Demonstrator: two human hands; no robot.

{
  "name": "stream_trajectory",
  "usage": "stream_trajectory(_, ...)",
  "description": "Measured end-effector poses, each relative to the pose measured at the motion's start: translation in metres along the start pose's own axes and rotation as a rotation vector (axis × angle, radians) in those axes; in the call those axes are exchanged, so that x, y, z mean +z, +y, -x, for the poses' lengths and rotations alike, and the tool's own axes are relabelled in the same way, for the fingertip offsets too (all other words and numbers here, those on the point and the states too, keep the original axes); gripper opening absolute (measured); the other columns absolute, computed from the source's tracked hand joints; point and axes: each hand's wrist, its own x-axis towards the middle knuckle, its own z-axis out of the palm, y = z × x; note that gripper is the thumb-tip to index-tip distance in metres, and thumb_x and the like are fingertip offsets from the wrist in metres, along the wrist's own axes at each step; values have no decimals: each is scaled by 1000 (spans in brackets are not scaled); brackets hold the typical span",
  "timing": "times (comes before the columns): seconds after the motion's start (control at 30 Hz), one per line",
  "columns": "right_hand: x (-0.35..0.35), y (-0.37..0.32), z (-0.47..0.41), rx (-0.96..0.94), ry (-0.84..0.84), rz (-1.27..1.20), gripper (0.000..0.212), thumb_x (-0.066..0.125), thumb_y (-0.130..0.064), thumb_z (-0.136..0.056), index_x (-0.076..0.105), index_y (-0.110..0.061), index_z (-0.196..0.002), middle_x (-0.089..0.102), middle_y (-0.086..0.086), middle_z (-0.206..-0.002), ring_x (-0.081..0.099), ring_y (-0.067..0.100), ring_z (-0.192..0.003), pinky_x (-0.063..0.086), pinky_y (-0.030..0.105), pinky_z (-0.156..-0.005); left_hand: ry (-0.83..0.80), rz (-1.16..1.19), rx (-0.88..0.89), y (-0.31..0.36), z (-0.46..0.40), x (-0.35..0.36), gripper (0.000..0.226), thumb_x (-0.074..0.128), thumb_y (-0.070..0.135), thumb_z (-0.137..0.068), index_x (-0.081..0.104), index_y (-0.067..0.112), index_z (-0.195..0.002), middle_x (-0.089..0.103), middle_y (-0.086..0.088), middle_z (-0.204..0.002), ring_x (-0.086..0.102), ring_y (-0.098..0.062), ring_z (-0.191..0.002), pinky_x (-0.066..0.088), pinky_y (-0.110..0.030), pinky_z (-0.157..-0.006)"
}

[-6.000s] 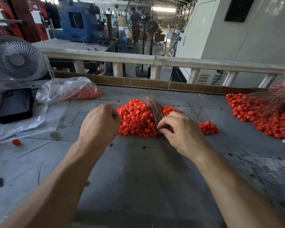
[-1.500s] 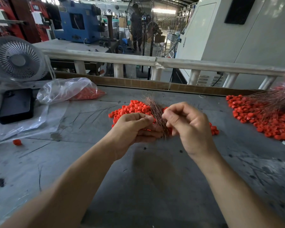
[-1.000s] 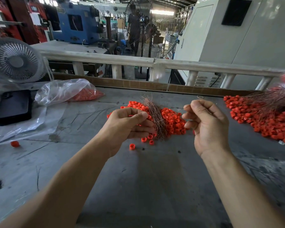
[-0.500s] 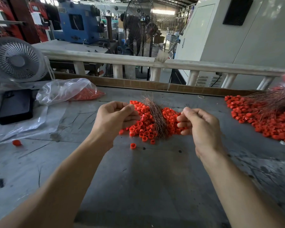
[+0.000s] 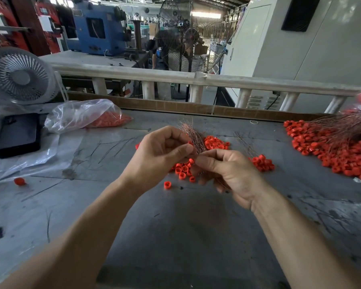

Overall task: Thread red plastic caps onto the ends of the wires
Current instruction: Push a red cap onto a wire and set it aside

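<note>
— What's each hand got right now?

— The left hand [image 5: 162, 151] is curled up, thumb and forefinger pinched on a red cap [image 5: 191, 161], I think. The right hand [image 5: 227, 172] is closed too, fingers pinched on thin copper wire meeting that cap. The two sets of fingertips are touching, raised a little above the grey table [image 5: 175, 236]. Whether the wire tip is already in the hole, I can't tell; it's too fine.

— And the rest of the wires?

— A bundle of wires [image 5: 193, 135] stands up just behind the hands, fanning out at the top. Which hand steadies it I can't make out.

— How do you reckon that stuff handles?

— Wire looks hair-thin and springy, nearly weightless, easy to kink. I'd pinch it right near the tip, so the end doesn't wander. The caps look like hard little rings, light, likely to roll or skip away; best held by the outer wall, hole facing the wire.

— How many caps?

— Too many to count. One loose pile of caps [image 5: 217, 142] under and behind the hands, a bigger finished heap [image 5: 325, 151] far right with wires running out of it, one clear bag [image 5: 81, 114] of caps at far left. Two strays I can count: one cap [image 5: 167, 185] near the hands, another lone cap [image 5: 19, 181] at left.
</note>
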Motion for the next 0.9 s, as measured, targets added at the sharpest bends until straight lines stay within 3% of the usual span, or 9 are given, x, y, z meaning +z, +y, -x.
stream_trajectory(0.07,5,2,0,12,47,-1,19,78,-19,-82,67,-10,-93,78,12,-82,69,16,-54,30,18,-35,-17,-81,47,-1,0,2,19,74,14,-90,66,4,-104,74,-18,-96,71,-39,-94,59,-53,-90)
stream_trajectory(0.17,7,2,0,9,117,-5,9,73,-14,-91,66,-10,-93,78,11,-81,70,18,-55,29,18,-35,-54,-106,82,-2,0,3,13,72,10,-93,68,8,-106,75,-11,-98,73,-29,-93,58,-41,-84)
stream_trajectory(0.3,7,0,1,-84,240,68,8,72,-15,-93,70,-14,-86,78,6,-80,64,11,-53,33,17,-39,-57,-12,89,-3,0,2,17,69,5,-93,67,5,-110,75,-15,-106,72,-33,-102,61,-45,-87)
stream_trajectory(0.4,5,-4,0,-151,336,48,11,72,-12,-93,70,-14,-82,70,2,-69,51,5,-50,38,13,-45,-15,117,47,-2,-1,2,21,65,-2,-93,64,1,-113,76,-15,-108,73,-33,-105,62,-37,-82)
stream_trajectory(0.6,1,-9,2,-173,330,-51,14,63,-5,-95,73,-10,-87,45,-7,-56,35,2,-45,27,10,-40,26,289,-26,-2,-2,4,31,66,5,-86,65,2,-117,75,-19,-107,73,-33,-102,62,-37,-81)
stream_trajectory(0.9,3,-9,5,-304,259,-23,11,72,-18,-94,71,-18,-83,45,-15,-51,34,1,-44,28,11,-42,41,298,-110,-4,-1,5,28,64,9,-89,68,3,-116,75,-20,-104,75,-28,-92,62,-33,-74)
